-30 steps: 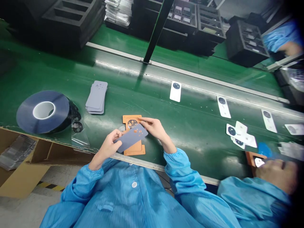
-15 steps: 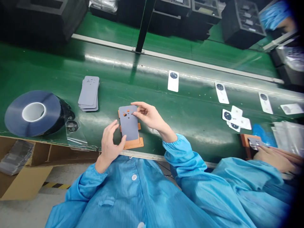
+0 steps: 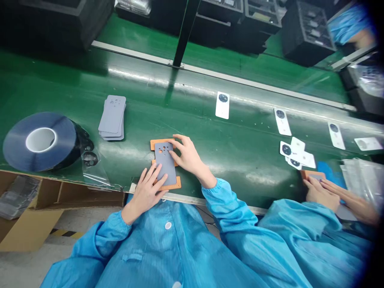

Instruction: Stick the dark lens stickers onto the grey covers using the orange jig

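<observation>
Panel [image 3: 166, 162]: by tabletop's [image 3: 228, 160] near edge; likely light, stiff; hold long sides.
Left hand [image 3: 147, 190]: flat, fingers spread.
Right hand [image 3: 189, 157]: fingers parted, upper corner.

The panel [image 3: 165, 159] lies on the fixture [image 3: 175, 183], near the front edge of the surface [image 3: 240, 164]. From there, the left hand [image 3: 146, 192] sits at seven to eight o'clock, the right hand [image 3: 188, 157] between two and three. A panel stack [image 3: 112, 116] lies at ten o'clock, the roll [image 3: 64, 138] at nine, one cover [image 3: 222, 108] between one and two, the cover pile [image 3: 297, 152] at three.
</observation>
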Motion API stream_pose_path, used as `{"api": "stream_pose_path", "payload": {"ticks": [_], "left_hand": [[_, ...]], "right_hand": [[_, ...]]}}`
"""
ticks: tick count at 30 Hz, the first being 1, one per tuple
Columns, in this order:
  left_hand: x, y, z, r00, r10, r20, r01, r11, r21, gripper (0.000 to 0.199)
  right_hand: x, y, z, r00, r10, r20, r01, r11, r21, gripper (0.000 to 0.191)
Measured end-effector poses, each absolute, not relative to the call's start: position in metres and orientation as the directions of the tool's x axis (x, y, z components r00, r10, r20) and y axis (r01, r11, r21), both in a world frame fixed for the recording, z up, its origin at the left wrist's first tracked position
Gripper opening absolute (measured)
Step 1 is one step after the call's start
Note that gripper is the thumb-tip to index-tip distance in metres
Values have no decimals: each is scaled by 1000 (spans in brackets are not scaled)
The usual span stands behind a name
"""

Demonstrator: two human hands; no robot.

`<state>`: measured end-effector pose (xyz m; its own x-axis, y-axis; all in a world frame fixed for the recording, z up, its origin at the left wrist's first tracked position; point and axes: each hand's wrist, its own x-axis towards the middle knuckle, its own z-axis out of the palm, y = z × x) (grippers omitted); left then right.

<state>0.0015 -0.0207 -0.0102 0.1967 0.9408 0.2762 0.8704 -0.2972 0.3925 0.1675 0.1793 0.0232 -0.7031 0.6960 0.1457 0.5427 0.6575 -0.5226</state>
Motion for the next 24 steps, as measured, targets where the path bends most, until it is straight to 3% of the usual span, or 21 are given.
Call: {"api": "stream_pose_path", "payload": {"ticks": [5, 8, 11, 15, 19, 22, 24], "left_hand": [[3, -21, -12, 184, 938, 294, 874, -292, 387, 52], [3, -21, -15, 190, 935, 298, 877, -299, 377, 54], [3, -21, -17, 189, 940, 285, 875, -293, 386, 52], [3, -22, -20, 169, 938, 302, 866, -288, 409, 54], [3, -21, -16, 130, 946, 297, 836, -265, 480, 65], [1, -19, -5, 92, 957, 274, 748, -248, 615, 69], [0, -16, 4, 15, 956, 292, 644, -233, 729, 59]], "right_hand": [[156, 153, 25, -782, 622, 46, 563, 736, -375, 54], [149, 134, 24, -839, 543, -39, 523, 784, -335, 61], [145, 124, 20, -831, 548, -92, 546, 776, -316, 74], [144, 129, 21, -816, 566, -116, 564, 739, -368, 73], [151, 135, 27, -810, 577, -103, 539, 664, -518, 65], [160, 130, 23, -661, 750, -25, 630, 537, -561, 61], [166, 123, 18, -541, 841, -4, 702, 449, -553, 64]]}}
